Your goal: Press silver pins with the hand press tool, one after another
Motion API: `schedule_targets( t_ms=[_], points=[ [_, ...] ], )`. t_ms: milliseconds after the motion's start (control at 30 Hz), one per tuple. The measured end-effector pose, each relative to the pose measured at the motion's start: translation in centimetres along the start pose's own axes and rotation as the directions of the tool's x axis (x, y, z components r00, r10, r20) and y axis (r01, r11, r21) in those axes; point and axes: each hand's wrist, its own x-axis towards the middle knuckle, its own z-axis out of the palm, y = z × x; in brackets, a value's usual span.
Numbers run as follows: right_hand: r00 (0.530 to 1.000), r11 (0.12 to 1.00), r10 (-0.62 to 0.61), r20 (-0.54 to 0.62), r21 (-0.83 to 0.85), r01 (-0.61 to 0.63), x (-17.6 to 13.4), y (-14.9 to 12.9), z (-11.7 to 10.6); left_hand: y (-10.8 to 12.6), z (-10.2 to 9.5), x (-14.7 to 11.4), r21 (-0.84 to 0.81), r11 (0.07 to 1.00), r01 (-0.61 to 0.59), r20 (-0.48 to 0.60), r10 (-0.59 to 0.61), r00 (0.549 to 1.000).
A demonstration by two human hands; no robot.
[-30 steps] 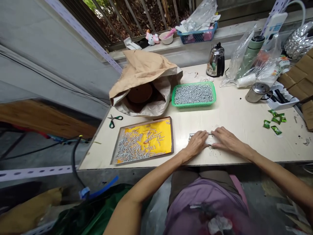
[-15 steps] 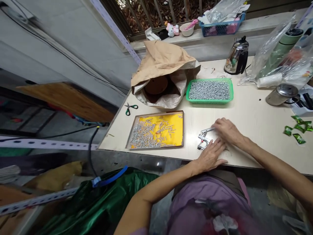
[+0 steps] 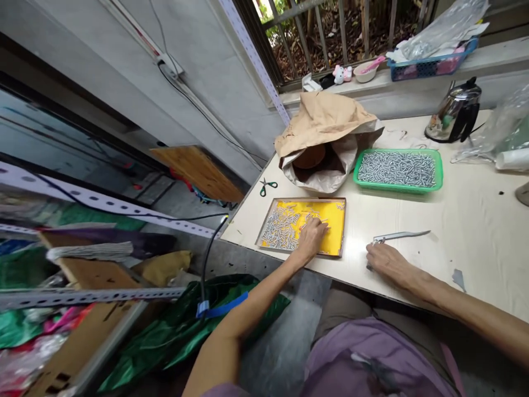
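My left hand reaches into a shallow tray lined in yellow, its fingers bent down and closed among small silver metal pins. What its fingertips pinch is hidden. Farther right on the table, my right hand is closed at the near end of a small metal hand tool with a long lever handle. The handle sticks out beyond the hand to the right; most of the tool's body is covered by the fingers.
Behind the tray, a brown paper sack gapes open beside a green basket full of similar pins. Green-handled scissors lie at the left edge. A kettle stands at the back right. Below the table hangs green sheeting.
My left hand has left the metal tool and moved left into the tray of pins. My right hand has shifted onto the tool's near end. The view has swung left.
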Motion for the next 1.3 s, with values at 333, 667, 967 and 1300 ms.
schedule_targets(
  t_ms=[333,667,967,1300],
  points=[
    [0.745,0.792,0.531,-0.404,0.55,-0.266,0.6,7.2,-7.3,-0.7,1.1,1.5,0.006,0.993,-0.121,0.082,0.12,0.989],
    [0.59,0.733,0.673,-0.446,0.507,-0.453,-2.6,13.6,-10.2,7.5,-1.9,-0.5,-0.671,0.64,0.374,0.365,-0.154,0.918],
    [0.891,0.84,0.454,0.033,0.319,-0.439,-10.9,1.7,-2.4,11.1,0.7,-0.7,-0.63,0.542,0.557,0.584,-0.143,0.799],
    [0.866,0.817,0.496,0.064,0.304,-0.491,-10.7,0.8,-0.7,11.8,0.7,-0.7,-0.502,0.707,0.498,0.597,-0.134,0.791]
  ],
)
